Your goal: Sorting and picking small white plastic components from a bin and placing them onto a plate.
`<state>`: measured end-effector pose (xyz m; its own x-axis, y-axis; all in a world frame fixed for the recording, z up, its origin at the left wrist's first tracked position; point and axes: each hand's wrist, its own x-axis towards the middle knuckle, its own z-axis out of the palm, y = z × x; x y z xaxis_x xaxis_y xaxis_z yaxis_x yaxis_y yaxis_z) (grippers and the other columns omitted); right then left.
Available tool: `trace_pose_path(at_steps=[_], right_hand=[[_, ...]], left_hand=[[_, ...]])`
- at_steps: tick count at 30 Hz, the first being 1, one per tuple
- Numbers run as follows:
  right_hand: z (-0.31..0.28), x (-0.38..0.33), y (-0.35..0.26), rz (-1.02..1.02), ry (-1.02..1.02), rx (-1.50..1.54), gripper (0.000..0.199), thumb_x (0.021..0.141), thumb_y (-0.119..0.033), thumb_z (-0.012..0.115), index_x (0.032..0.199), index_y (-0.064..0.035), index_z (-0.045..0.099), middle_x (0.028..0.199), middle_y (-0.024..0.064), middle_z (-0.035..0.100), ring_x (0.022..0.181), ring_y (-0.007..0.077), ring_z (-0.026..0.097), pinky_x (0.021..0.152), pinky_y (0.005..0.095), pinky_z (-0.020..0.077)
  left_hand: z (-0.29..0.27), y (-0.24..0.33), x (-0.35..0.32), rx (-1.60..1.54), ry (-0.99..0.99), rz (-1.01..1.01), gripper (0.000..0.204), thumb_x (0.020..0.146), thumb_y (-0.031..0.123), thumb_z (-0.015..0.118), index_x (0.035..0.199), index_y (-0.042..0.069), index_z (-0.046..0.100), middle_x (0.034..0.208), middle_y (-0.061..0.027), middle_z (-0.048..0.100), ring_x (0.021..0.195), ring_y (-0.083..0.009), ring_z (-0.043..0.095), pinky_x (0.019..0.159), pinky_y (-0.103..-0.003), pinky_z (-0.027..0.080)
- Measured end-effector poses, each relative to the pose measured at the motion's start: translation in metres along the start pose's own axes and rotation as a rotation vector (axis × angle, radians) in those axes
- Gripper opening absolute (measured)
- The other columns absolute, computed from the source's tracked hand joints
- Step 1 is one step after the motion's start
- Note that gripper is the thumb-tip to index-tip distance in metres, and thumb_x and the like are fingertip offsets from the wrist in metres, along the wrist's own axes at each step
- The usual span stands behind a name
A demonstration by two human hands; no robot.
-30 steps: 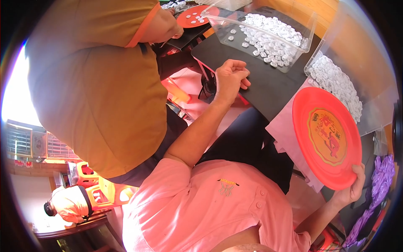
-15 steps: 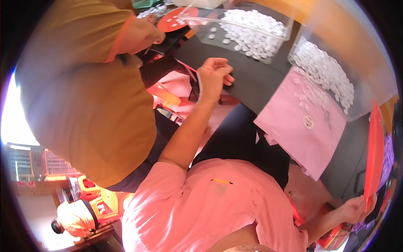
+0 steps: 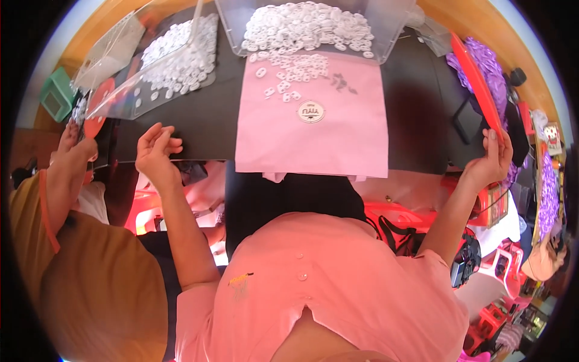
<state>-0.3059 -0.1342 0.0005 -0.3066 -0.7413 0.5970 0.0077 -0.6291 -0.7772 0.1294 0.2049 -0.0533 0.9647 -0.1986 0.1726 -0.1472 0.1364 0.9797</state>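
My right hand (image 3: 490, 161) grips a thin red plate (image 3: 482, 84) by its near edge, tilted up so that it shows almost edge-on. At the front edge of the dark table, my left hand (image 3: 159, 155) hovers with loosely curled fingers apart and nothing visible in it. Between my hands a pink cloth (image 3: 310, 142) lies over the table edge, a round white badge (image 3: 310, 111) on it. Small white oval pieces with holes (image 3: 303, 67) are scattered across its far part, beside a few small grey bits (image 3: 343, 83).
Past the cloth stands a clear plastic bin (image 3: 389, 45) with many white pieces; another clear bin (image 3: 129, 99) is at left. A co-worker's hand (image 3: 73, 142) is near a red disc (image 3: 99, 108) and green basket (image 3: 57, 95). Purple material (image 3: 485, 66) lies at right.
The view has swung right, bringing the pink cloth to the middle and the co-worker to the left rim. My right hand still holds the red plate; my left hand stays without anything in it.
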Motion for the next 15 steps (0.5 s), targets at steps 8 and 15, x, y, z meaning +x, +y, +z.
trace_pose_path(at_steps=[8, 15], right_hand=[[0.017, -0.01, 0.015, -0.089, -0.142, -0.102, 0.022, 0.079, 0.003, 0.07, 0.101, 0.0041, 0.066, 0.096, 0.0113, 0.066, 0.088, 0.0193, 0.062, 0.083, 0.0288, 0.0492], [0.026, -0.006, 0.026, -0.109, -0.294, -0.245, 0.023, 0.084, -0.003, 0.069, 0.105, 0.0063, 0.066, 0.101, 0.0126, 0.067, 0.09, 0.0187, 0.062, 0.084, 0.0284, 0.0488]], left_hand=[[-0.004, 0.004, 0.0, 0.056, 0.048, 0.004, 0.025, 0.079, -0.001, 0.066, 0.103, -0.007, 0.059, 0.082, -0.0152, 0.066, 0.058, -0.0173, 0.064, 0.049, -0.025, 0.052], [-0.005, 0.005, -0.001, -0.091, 0.03, -0.043, 0.022, 0.079, -0.001, 0.065, 0.1, -0.006, 0.06, 0.08, -0.0131, 0.066, 0.055, -0.0156, 0.062, 0.047, -0.023, 0.049]])
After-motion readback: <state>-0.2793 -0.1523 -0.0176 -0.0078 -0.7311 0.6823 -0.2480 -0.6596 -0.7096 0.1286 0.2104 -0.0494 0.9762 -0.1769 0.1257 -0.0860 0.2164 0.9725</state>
